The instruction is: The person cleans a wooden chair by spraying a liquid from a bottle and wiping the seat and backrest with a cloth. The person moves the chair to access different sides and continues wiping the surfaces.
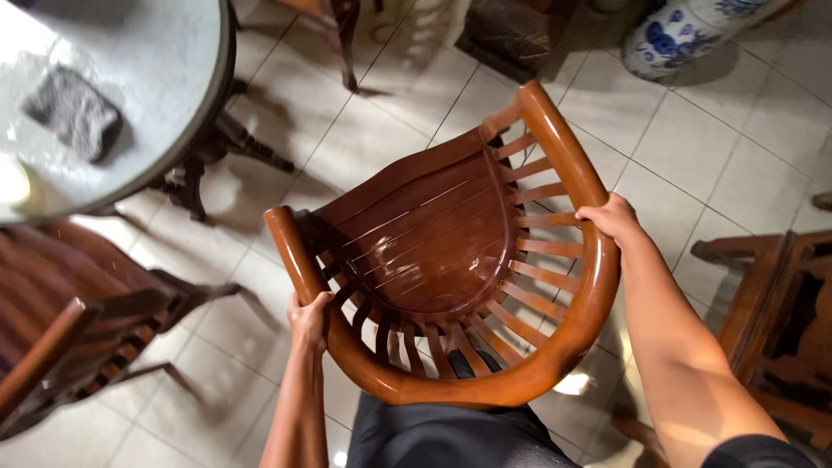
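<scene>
Both hands grip the glossy brown curved-back wooden chair (451, 251) on the tiled floor (737, 147): left hand (309, 319) closed around its rail, right hand (612, 218) apparently likewise; even holds steady it; beyond, a round grey-topped table (165, 78)

I see a glossy brown wooden chair (433, 251) with a curved, spindled backrest and slatted seat. It stands upright on the tiles, its rail gripped between my left hand (309, 319) and right hand (612, 218).
</scene>
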